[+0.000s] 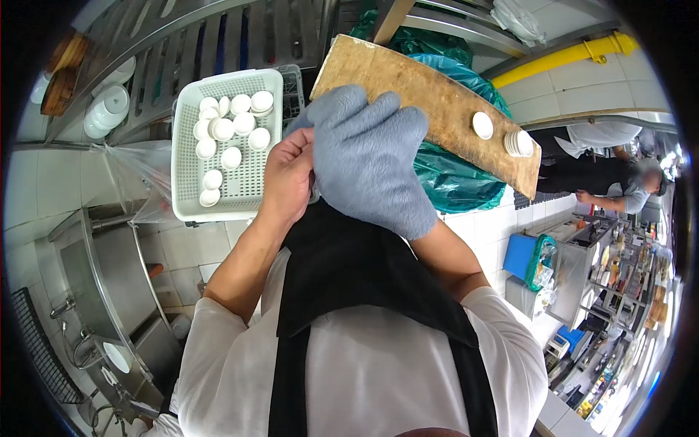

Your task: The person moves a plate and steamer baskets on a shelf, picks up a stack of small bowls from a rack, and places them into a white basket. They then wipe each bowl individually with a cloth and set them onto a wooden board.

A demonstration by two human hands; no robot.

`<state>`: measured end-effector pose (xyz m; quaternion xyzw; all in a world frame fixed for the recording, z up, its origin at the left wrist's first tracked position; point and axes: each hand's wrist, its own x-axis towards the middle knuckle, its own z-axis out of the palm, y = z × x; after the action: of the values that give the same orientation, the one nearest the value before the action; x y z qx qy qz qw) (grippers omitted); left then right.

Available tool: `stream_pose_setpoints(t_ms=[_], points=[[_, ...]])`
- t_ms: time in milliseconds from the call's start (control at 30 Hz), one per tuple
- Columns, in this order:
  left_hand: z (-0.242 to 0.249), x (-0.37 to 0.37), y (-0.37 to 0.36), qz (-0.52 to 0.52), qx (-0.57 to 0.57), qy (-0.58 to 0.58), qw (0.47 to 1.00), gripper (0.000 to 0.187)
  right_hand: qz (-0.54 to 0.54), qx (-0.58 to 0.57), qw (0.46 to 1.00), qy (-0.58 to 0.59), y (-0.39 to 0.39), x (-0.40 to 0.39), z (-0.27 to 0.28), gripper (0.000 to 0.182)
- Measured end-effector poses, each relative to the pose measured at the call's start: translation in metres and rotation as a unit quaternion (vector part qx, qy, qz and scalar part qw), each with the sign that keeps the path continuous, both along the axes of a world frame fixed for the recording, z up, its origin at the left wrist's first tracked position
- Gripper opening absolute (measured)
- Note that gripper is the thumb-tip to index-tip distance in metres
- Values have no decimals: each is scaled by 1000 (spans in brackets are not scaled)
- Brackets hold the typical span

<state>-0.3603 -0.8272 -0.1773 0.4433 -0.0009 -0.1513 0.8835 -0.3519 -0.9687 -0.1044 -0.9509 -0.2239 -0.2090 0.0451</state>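
A fuzzy grey cloth or mitt [371,160] covers my right hand up to the wrist, hiding its fingers. My left hand [290,173] has its fingers curled together against the left edge of the grey cloth; whether they pinch it or something small behind it is hard to see. To the left of my hands is a white perforated basket [180,156] with several small white cups [223,130] scattered in it. On the right, a worn wooden board [429,98] bears a single white cup [482,125] and a stack of white cups [518,143].
Green plastic bags [459,178] lie under the board. A metal slatted rack [211,44] runs along the upper left, with white containers [108,111] at its end. A steel sink unit [116,269] stands at left. Another person [615,175] is at far right, near a blue bin [518,255].
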Motion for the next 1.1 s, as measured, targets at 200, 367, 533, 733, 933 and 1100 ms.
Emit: stream_pose_setpoints(t_ms=[200, 367, 533, 733, 933, 1100], points=[[5, -9, -25, 72, 191, -121, 971, 40, -87, 51, 993, 60, -21, 14, -16, 23], [-4, -15, -38, 5, 300, -226, 927, 60, -123, 55, 988, 71, -29, 9, -23, 24], [3, -2, -46, -85, -85, -1, 993, 62, -67, -44, 997, -18, -26, -17, -13, 33], [-1, -15, -43, -184, -23, 57, 981, 52, -159, -96, 983, -1, -87, -37, 8, 41], [-33, -10, -1, -96, 198, 43, 974, 44, -328, -82, 941, -6, -174, -19, 16, 42], [-86, -10, 42, -4, 353, 35, 935, 42, -391, -92, 915, 33, -195, -8, -5, 43]])
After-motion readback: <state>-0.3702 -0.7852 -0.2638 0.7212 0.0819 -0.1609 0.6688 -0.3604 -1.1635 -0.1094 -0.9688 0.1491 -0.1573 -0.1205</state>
